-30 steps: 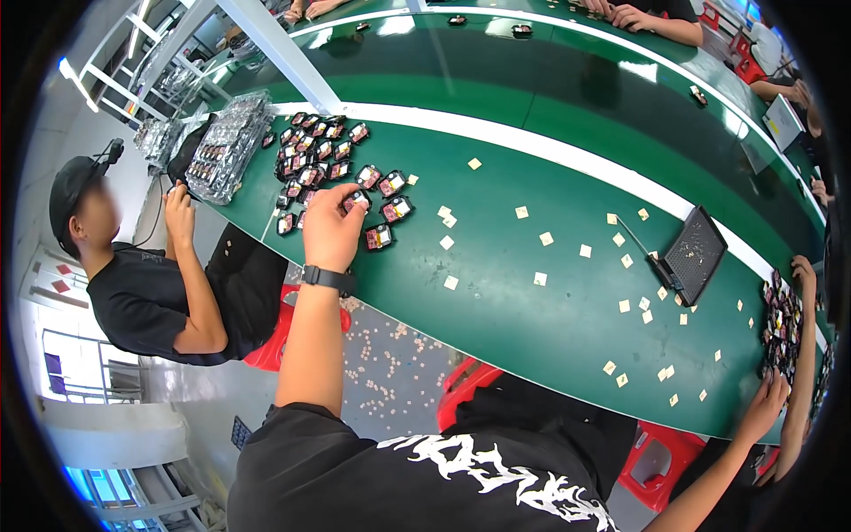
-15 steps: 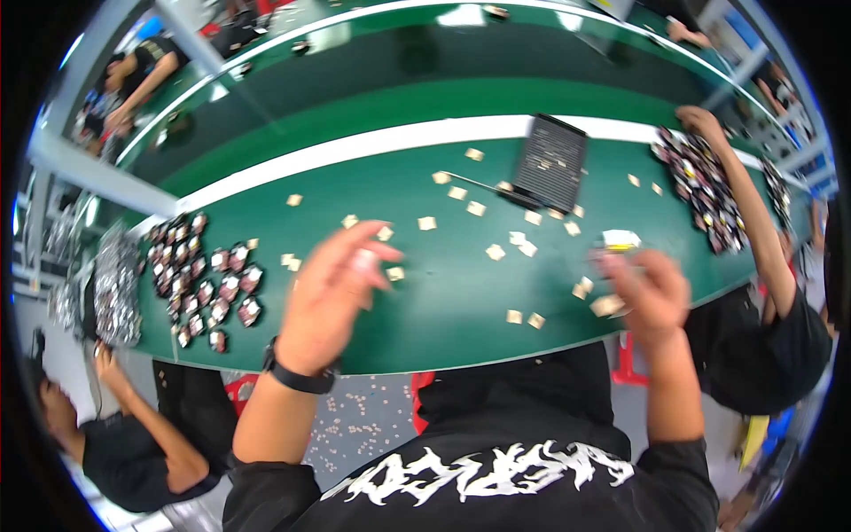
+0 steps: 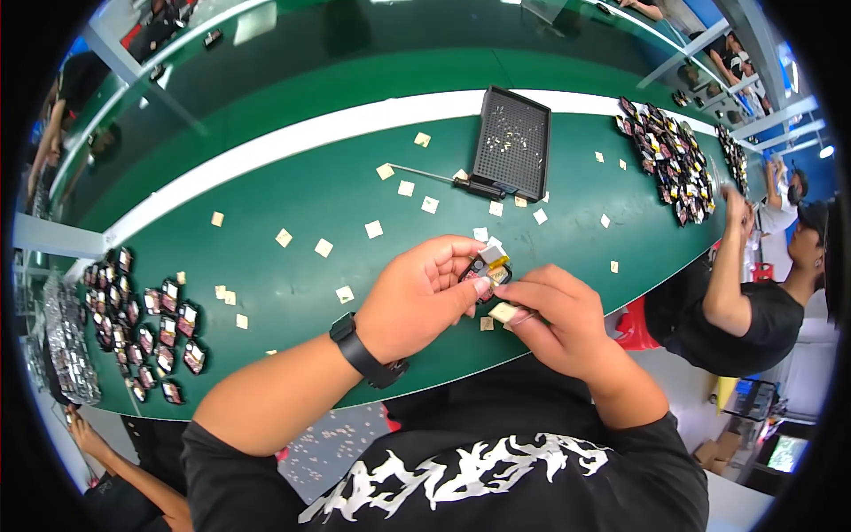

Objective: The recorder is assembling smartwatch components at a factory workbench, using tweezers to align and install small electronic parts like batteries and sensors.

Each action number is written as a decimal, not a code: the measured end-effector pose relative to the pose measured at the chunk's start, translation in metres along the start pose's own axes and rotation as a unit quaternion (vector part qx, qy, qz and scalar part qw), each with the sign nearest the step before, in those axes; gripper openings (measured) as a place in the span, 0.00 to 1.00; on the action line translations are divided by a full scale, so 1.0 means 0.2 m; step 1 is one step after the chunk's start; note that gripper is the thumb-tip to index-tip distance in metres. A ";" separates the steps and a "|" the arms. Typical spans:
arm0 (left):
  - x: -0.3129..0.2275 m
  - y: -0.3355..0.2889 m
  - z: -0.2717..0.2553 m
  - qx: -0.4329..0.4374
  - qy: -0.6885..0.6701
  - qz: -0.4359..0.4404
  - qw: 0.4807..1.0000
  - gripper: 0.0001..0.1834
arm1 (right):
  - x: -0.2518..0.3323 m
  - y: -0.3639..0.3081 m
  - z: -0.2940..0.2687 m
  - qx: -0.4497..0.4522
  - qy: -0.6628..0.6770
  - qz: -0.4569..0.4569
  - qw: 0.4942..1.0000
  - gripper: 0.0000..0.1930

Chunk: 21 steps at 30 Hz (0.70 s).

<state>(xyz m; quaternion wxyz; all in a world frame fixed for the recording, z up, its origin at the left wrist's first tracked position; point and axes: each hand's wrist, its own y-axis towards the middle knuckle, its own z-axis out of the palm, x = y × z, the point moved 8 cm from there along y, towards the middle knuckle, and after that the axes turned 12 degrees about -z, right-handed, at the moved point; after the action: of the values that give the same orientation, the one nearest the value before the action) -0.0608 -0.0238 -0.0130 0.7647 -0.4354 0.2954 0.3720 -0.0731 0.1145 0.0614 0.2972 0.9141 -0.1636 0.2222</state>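
My left hand (image 3: 424, 297) is closed around a small black electronic module (image 3: 486, 269), thumb and fingers gripping its left side. The module has a white-and-yellow part at its top and a gold-coloured area. My right hand (image 3: 565, 321) is closed, its fingertips at the module's lower right edge. Between its thumb and fingers sticks out a small cream square piece (image 3: 504, 312). The fingers hide part of the module. Similar cream squares (image 3: 344, 294) lie scattered on the green table (image 3: 292, 310).
Beyond my hands is a black gridded tray (image 3: 512, 146) holding small bits, with a screwdriver-like tool (image 3: 470, 185) beside it. Black modules are piled at left (image 3: 166, 330) and far right (image 3: 669, 164). A co-worker (image 3: 753, 293) sits at right; another person's arm (image 3: 115, 457) shows at lower left.
My hands have come together over the table's near middle. The module has passed from my right hand's fingertips into my left hand, which was open and empty. The view has shifted.
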 end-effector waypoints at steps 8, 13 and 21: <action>0.00 -0.05 -0.07 -0.091 0.099 0.118 0.984 0.17 | -0.15 -0.04 0.01 -0.059 0.064 0.204 0.975 0.18; -0.05 -0.08 -0.11 -0.141 0.125 0.217 0.958 0.14 | -0.16 0.01 0.05 0.000 0.080 0.244 0.966 0.15; -0.02 -0.06 -0.09 -0.080 0.013 0.143 0.986 0.17 | -0.09 -0.03 0.16 -0.086 0.293 0.397 0.865 0.09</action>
<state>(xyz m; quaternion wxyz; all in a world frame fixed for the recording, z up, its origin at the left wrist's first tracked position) -0.0564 -0.0458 -0.0124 0.6621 -0.4533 0.3343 0.4943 -0.0760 0.1026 0.0252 0.2953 0.6355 -0.4366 0.5643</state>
